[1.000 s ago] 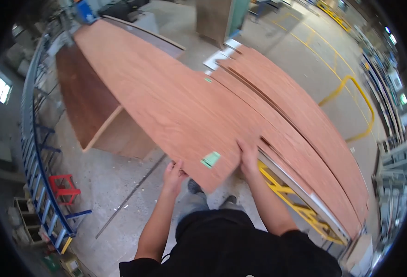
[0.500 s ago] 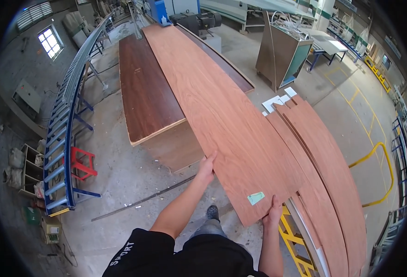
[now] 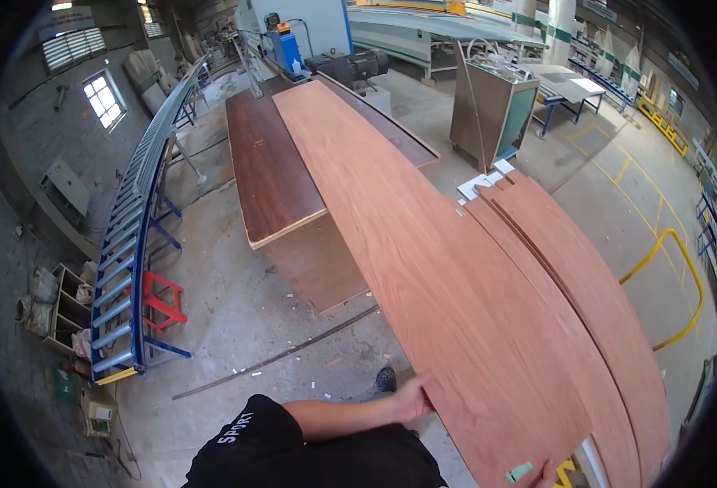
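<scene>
A long reddish-brown veneer sheet (image 3: 423, 252) stretches from the lower right up to the far stack of dark boards (image 3: 277, 163). My left hand (image 3: 414, 400) grips the sheet's left edge near its close end. My right hand (image 3: 547, 473) shows only as fingertips at the bottom edge of the picture, holding the sheet's near end beside a small green tag (image 3: 518, 471). Under and right of the sheet lies a fanned pile of similar veneer sheets (image 3: 586, 285).
A blue roller conveyor (image 3: 135, 236) runs along the left with a red stand (image 3: 162, 299) under it. A thin metal rod (image 3: 277, 355) lies on the concrete floor. A wooden cabinet (image 3: 488, 110) and machines stand at the back; a yellow rail (image 3: 688, 276) curves at right.
The view has swung left and up. The sheet's far end now lies further over the dark board stack, and my hands have moved with its near end toward the lower right.
</scene>
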### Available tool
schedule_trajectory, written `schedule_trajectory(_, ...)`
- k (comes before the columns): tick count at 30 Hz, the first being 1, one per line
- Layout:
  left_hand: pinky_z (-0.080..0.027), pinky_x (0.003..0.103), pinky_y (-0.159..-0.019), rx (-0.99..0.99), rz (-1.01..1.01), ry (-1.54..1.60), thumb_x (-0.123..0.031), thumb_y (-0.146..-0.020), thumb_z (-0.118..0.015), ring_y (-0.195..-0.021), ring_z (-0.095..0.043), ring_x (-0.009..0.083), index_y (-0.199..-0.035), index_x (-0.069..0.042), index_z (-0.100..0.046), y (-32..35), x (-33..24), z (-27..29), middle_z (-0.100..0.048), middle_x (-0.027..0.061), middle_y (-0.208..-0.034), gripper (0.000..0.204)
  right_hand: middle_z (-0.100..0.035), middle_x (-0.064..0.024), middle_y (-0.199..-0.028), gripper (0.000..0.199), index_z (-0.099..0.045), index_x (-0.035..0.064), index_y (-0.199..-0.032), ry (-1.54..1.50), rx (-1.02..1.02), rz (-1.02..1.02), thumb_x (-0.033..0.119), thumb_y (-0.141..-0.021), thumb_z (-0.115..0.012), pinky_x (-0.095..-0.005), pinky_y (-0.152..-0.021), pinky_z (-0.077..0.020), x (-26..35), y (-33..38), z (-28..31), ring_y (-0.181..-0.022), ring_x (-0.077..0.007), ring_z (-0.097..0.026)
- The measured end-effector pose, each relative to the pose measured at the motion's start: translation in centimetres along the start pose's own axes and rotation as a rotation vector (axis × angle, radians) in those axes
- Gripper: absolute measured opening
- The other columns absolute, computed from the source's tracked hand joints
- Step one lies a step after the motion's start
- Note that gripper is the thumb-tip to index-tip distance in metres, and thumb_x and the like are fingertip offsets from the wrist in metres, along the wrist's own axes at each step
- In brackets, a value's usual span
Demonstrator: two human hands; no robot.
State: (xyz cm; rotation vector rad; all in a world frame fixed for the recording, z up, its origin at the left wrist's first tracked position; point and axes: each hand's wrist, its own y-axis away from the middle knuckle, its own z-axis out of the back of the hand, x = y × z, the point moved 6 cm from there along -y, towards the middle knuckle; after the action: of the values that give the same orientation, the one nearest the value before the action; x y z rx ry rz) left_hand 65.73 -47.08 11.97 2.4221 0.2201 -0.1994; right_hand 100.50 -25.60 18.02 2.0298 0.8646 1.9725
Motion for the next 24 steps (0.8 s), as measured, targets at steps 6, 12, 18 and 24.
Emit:
schedule_trajectory(6, -0.04, 0.045, -0.099, 0.018, -0.474, 0.153, -0.038, -0.09, -0.041, -0.117, -0.049, 0.0292, -0.128, -0.005, -0.045, -1.0, -12.2, 2.7, -0.051, 0.0118, -0.129, 0.051, -0.039, -0.0169, -0.137, 0.074, -0.028, 0.0006, -0.139, -0.134, 0.042, -0.172, 0.039, -0.085, -0.062, -0.0404, -0.104, -0.0327, -3.4, -0.7, 15.0, -0.125, -0.0296, -0.037)
schedule_trajectory(12, -0.037, 0.045, -0.101, -0.117, -0.555, 0.029, -0.041, -0.093, -0.039, -0.12, -0.047, 0.0289, -0.13, -0.006, -0.042, -0.8, -12.2, 3.2, -0.05, 0.0118, -0.131, 0.051, -0.042, -0.0168, -0.134, 0.069, -0.032, -0.0001, -0.137, -0.536, 0.242, -0.405, 0.036, -0.086, -0.061, -0.0396, -0.103, -0.0338, -2.8, -3.3, 22.5, -0.123, -0.0292, -0.04)
schedule_trajectory(18, -0.038, 0.047, -0.099, -0.12, -0.513, 0.077, -0.046, -0.092, -0.045, -0.119, -0.047, 0.0303, -0.129, -0.007, -0.044, 0.0, -4.0, 1.5, -0.051, 0.0107, -0.129, 0.054, -0.044, -0.0168, -0.131, 0.064, -0.035, -0.0007, -0.134, -0.946, 0.445, -0.612, 0.034, -0.086, -0.059, -0.0388, -0.102, -0.0348, -1.0, -6.5, 26.9, -0.121, -0.0288, -0.042)
schedule_trajectory(24, -0.035, 0.05, -0.1, -0.158, -0.343, 0.147, -0.05, -0.09, -0.045, -0.12, -0.045, 0.0317, -0.129, -0.008, -0.045, 3.0, 2.1, 0.3, -0.049, 0.0119, -0.13, 0.058, -0.047, -0.0167, -0.129, 0.059, -0.038, -0.0013, -0.132, -1.322, 0.651, -0.86, 0.031, -0.087, -0.058, -0.0379, -0.101, -0.0359, 1.5, -10.5, 28.1, -0.119, -0.0284, -0.045)
